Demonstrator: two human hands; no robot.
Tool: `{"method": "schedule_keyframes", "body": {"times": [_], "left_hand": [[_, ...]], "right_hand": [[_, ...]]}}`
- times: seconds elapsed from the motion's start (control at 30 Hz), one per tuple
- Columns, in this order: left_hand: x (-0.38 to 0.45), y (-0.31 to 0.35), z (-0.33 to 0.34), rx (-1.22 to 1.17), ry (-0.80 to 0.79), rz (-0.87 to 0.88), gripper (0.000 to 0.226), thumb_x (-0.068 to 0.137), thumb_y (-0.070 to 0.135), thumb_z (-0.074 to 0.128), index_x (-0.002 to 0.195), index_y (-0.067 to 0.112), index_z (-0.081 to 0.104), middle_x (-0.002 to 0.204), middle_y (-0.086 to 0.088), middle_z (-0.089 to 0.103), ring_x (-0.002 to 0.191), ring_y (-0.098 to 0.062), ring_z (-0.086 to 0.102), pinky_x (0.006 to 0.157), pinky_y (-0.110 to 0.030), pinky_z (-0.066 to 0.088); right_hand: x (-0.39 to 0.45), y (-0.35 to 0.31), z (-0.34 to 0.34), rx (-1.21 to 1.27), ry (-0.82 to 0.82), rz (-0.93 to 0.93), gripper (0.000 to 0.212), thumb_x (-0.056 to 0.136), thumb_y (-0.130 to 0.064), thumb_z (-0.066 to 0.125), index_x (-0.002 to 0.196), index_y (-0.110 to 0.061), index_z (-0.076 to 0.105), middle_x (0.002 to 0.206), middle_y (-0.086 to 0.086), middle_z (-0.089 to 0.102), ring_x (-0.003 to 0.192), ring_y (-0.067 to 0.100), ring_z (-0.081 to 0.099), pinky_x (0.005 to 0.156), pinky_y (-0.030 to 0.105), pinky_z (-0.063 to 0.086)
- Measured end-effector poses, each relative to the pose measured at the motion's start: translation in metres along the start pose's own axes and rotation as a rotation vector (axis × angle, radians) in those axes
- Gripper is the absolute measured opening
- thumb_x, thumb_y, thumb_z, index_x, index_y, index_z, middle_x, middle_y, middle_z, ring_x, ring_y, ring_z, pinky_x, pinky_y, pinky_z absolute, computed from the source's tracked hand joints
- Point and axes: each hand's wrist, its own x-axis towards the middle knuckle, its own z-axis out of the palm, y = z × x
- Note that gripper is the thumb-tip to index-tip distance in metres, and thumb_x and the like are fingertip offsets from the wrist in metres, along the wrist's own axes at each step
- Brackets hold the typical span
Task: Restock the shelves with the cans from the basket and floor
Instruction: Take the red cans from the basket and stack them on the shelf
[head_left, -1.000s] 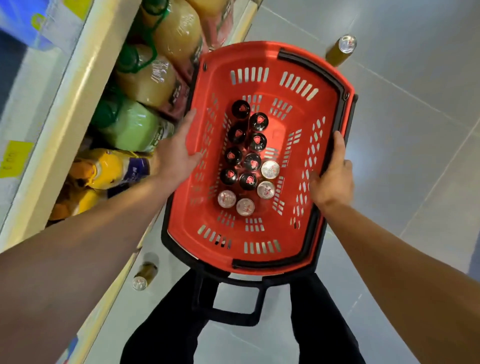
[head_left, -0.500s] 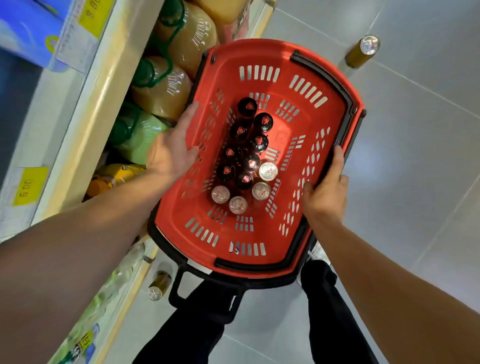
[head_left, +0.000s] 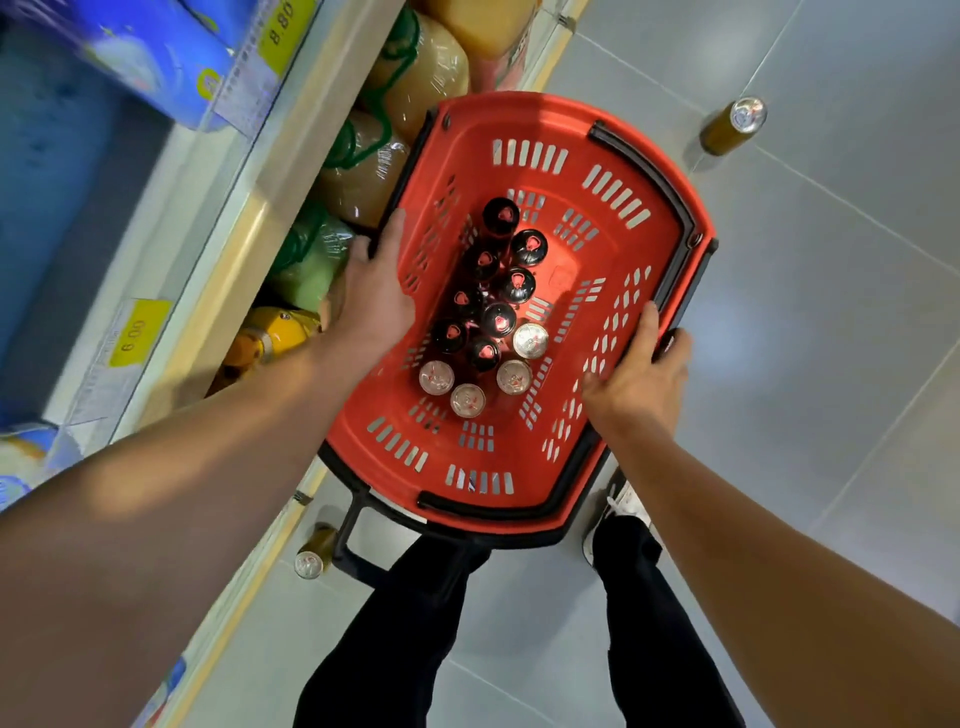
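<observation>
Lg juice bottles (head_left: 415, 78), amber w/ green caps and handles, are lined up along the lower shelf's front edge; a pale green one (head_left: 311, 260) and an orange-yellow one (head_left: 275, 332) follow. Yellow price tags (head_left: 137, 332) are fixed to the shelf-edge strip. Blue packs (head_left: 150, 57) are seen at the upper left. Grey floor tiles (head_left: 831, 312) are crossed by thin grout lines.

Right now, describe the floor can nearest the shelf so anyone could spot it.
Start at the red basket held over the floor. Beside its black handle, by the shelf base, a can stands on the tiles. Unlike the other floor can, it sits at the person's feet.
</observation>
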Motion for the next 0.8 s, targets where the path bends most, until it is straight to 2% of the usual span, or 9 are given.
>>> {"method": "schedule_keyframes", "body": {"times": [0.07,0.17,0.33,0.4,0.47,0.6,0.8], "left_hand": [[-0.011,0.003,-0.004,-0.045,-0.016,-0.013,0.092,0.083,0.019,0.065,0.153,0.038,0.009,0.149,-0.013,0.031,0.118,-0.041,0.052,0.089,-0.048,0.047],[-0.037,0.012,-0.016,-0.149,-0.009,-0.002,0.087,0.082,0.018,0.066,0.153,0.028,0.018,0.149,-0.010,0.032,0.121,-0.036,0.050,0.091,-0.045,0.048],[-0.079,0.025,-0.027,-0.293,-0.043,-0.036,0.078,0.086,0.024,0.066,0.153,0.023,0.026,0.152,-0.009,0.034,0.133,-0.032,0.042,0.108,-0.045,0.039],[-0.091,0.025,-0.029,-0.354,-0.009,-0.064,0.075,0.087,0.025,0.066,0.152,0.022,0.029,0.152,-0.009,0.036,0.136,-0.029,0.040,0.111,-0.043,0.036],[-0.097,0.025,-0.026,-0.398,0.037,-0.078,0.072,0.088,0.025,0.066,0.151,0.019,0.032,0.151,-0.008,0.038,0.137,-0.027,0.039,0.113,-0.040,0.034],[-0.095,0.032,-0.005,-0.460,0.103,-0.167,0.068,0.089,0.023,0.066,0.149,0.015,0.036,0.149,-0.008,0.042,0.137,-0.024,0.039,0.113,-0.038,0.033],[-0.087,0.046,0.043,-0.487,0.221,-0.345,0.067,0.087,0.023,0.067,0.147,0.010,0.039,0.142,-0.016,0.049,0.131,-0.032,0.046,0.108,-0.038,0.035]], "right_hand": [[-0.009,-0.007,-0.007,-0.100,-0.027,-0.065,0.094,0.082,-0.039,0.066,0.151,-0.031,0.003,0.157,0.008,0.007,0.143,0.031,0.017,0.117,0.048,0.024],[-0.024,-0.025,-0.022,-0.158,-0.117,-0.146,0.091,0.084,-0.038,0.066,0.151,-0.029,0.006,0.159,0.007,0.006,0.146,0.030,0.011,0.118,0.046,0.022],[-0.037,-0.051,-0.053,-0.144,-0.170,-0.279,0.084,0.082,-0.030,0.065,0.150,-0.026,0.017,0.154,0.004,0.018,0.139,0.029,0.027,0.110,0.044,0.036],[-0.034,-0.058,-0.062,-0.191,-0.192,-0.346,0.080,0.081,-0.028,0.064,0.148,-0.027,0.019,0.150,0.001,0.023,0.135,0.027,0.033,0.104,0.043,0.042],[-0.025,-0.062,-0.067,-0.235,-0.200,-0.400,0.074,0.082,-0.027,0.063,0.145,-0.028,0.023,0.145,0.000,0.030,0.129,0.025,0.038,0.098,0.042,0.047],[0.008,-0.066,-0.068,-0.332,-0.253,-0.633,0.066,0.088,-0.031,0.061,0.146,-0.024,0.029,0.144,0.002,0.035,0.126,0.026,0.041,0.096,0.046,0.049],[0.071,-0.076,-0.063,-0.405,-0.379,-0.927,0.068,0.084,-0.029,0.062,0.145,-0.023,0.033,0.137,0.002,0.039,0.127,0.029,0.043,0.091,0.042,0.050]]}}
